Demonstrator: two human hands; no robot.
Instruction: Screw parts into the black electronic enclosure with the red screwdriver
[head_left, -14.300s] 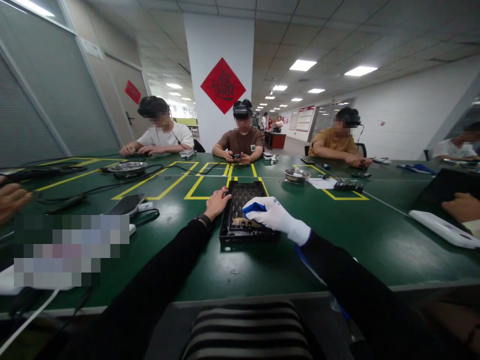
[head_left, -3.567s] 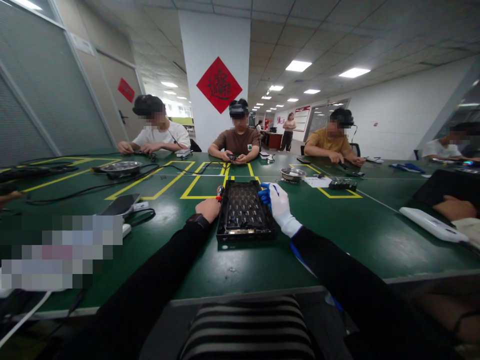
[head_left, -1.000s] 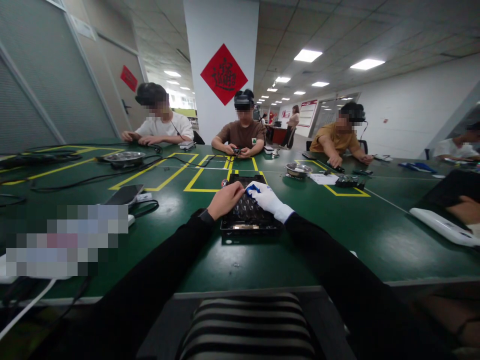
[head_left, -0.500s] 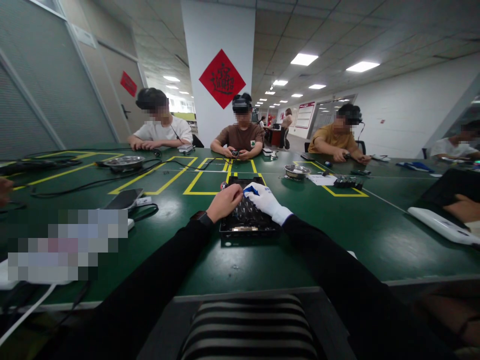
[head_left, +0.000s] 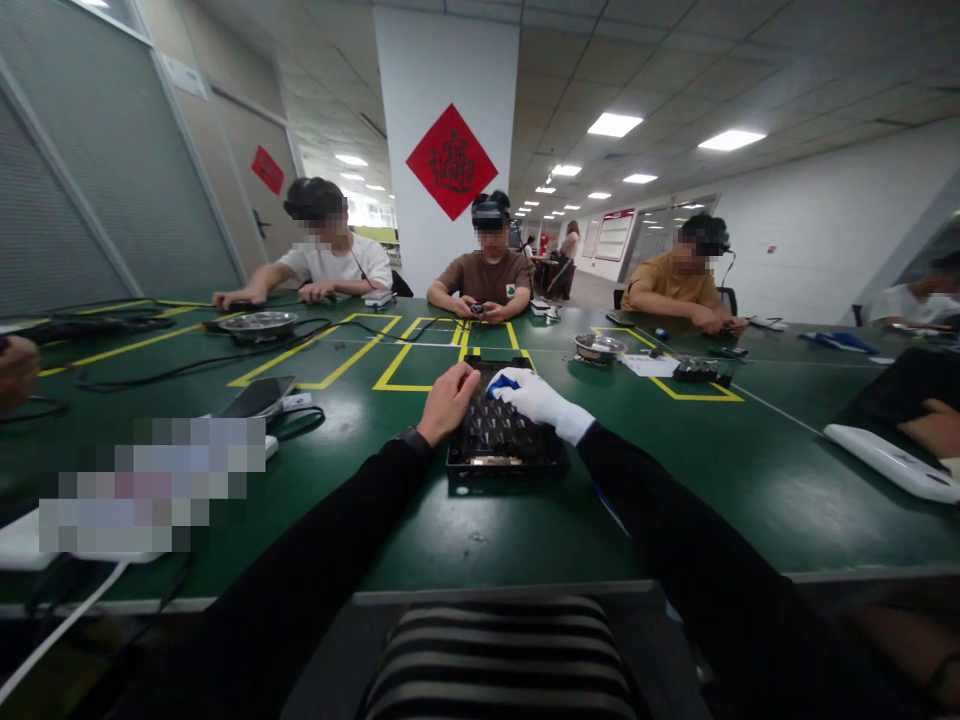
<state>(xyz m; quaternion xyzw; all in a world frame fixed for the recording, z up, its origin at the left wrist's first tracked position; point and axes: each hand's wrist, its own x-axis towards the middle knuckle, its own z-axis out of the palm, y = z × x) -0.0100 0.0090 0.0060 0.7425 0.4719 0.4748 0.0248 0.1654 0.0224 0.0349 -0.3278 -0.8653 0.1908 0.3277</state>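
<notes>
A black, open rectangular case [head_left: 504, 440] lies on the green table in front of me. Rows of small shiny pieces show inside it, too small to name. My left hand [head_left: 448, 402], bare, rests at the case's far left rim with its fingers bent together over the edge. Over the right part of the case is my right hand [head_left: 544, 397], in a white glove, its fingers pinched together. Something blue [head_left: 504, 384] shows at those fingertips; I cannot tell whether it is a cloth or part of the glove.
A phone [head_left: 259, 396] and white power strips with cables lie at the left. Metal bowls [head_left: 259, 324] [head_left: 598, 347] stand farther back. Black parts [head_left: 701, 371] sit beside a paper at the right, and a white device [head_left: 889, 462] is nearer. Several people work around the table.
My left hand has drawn back from the right fingertips to the case's left rim. My right hand stays over the case with the blue thing. The view has shifted slightly.
</notes>
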